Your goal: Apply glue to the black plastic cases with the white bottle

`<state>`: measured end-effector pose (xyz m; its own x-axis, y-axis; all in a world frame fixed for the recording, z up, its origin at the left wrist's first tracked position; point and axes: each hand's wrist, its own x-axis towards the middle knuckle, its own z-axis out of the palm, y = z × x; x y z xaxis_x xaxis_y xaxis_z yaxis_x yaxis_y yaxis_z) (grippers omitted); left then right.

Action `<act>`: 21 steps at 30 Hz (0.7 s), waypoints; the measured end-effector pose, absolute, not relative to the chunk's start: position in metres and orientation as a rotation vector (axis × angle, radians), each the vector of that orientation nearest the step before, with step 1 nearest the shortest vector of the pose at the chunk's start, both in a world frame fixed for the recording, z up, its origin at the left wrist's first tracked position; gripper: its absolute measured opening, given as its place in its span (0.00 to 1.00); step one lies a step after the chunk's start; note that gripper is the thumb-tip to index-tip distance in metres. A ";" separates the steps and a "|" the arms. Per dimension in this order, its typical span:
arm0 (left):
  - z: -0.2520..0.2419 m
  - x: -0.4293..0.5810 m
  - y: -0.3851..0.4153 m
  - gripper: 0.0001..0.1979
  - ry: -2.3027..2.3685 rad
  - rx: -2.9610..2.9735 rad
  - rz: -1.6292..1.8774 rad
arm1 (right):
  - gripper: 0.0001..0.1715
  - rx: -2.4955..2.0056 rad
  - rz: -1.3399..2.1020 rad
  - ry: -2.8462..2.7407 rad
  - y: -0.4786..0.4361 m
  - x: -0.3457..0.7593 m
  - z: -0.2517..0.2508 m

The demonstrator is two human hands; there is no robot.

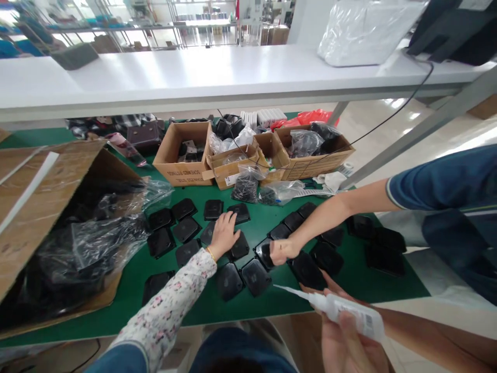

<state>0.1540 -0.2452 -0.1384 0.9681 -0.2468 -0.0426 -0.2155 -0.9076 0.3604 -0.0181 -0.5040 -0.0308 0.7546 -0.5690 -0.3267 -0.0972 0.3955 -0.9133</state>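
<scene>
My left hand (224, 234), in a floral sleeve, reaches over the rows of flat black square cases. Its fingers are stretched out and lie at the edge of a black case (239, 246); whether they press on it I cannot tell. Near the front edge my right hand (341, 342) is wrapped round a white squeeze bottle (363, 317). The bottle's long thin nozzle points left, toward another black case (255, 277). Close by, a co-worker's hand (282, 252) is closed over a case, and the co-worker's other hand (332, 286) is by a larger black case (308, 270).
On the left lies a big open carton (42, 186) with black parts in plastic. Cardboard boxes (186, 173) and a bag of small dark parts (245, 187) line the back of the green table (128, 282). A white shelf (209, 67) spans above, with a hanging cable.
</scene>
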 end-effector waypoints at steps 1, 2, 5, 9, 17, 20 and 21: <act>-0.137 0.172 -0.241 0.32 -0.451 2.750 -0.144 | 0.23 -1.184 -0.341 0.693 -0.507 -0.022 -0.033; -0.137 0.192 -0.237 0.33 -0.578 2.733 -0.180 | 0.21 -1.219 -0.349 0.696 -0.508 -0.027 -0.034; -0.141 0.243 -0.231 0.33 -0.887 2.662 -0.309 | 0.17 -1.264 -0.374 0.695 -0.505 -0.037 -0.032; -0.140 0.272 -0.229 0.33 -0.976 2.661 -0.350 | 0.16 -1.287 -0.447 0.670 -0.483 -0.033 -0.026; -0.055 0.183 -0.197 0.49 -0.893 2.676 -0.032 | 0.14 -1.240 -0.456 0.664 -0.445 -0.002 -0.023; -0.021 0.127 -0.187 0.48 -0.948 2.617 0.091 | 0.18 -1.159 -0.468 0.690 -0.427 -0.006 -0.012; -0.013 0.111 -0.184 0.47 -0.939 2.599 0.134 | 0.20 -1.089 -0.467 0.698 -0.419 -0.006 -0.008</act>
